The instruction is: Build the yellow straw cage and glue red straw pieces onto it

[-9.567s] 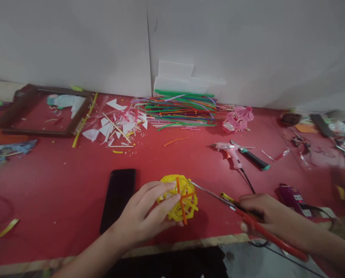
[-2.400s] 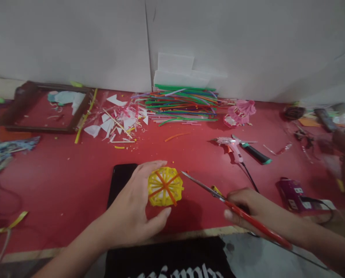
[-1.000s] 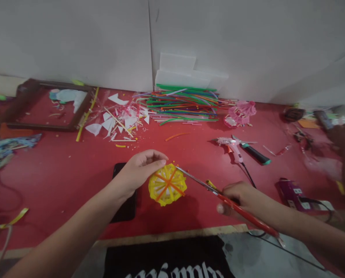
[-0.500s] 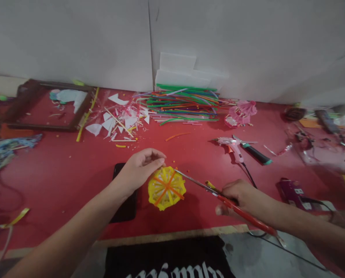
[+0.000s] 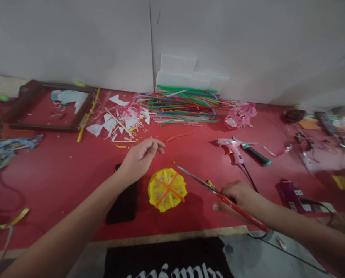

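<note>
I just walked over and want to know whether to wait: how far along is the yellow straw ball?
The yellow ball looks woven, with orange strips crossed over it, and sits free on the red table. The right hand holds scissors pointed at it; the left hand hovers beyond, touching nothing. Probably only trimming remains; spare straws lie by the wall.

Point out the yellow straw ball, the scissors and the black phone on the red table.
yellow straw ball (image 5: 167, 189), head view, where its orange straws cross.
scissors (image 5: 194, 178), head view, middle of the metal blades.
black phone (image 5: 123, 202), head view, middle of its dark screen.
</note>
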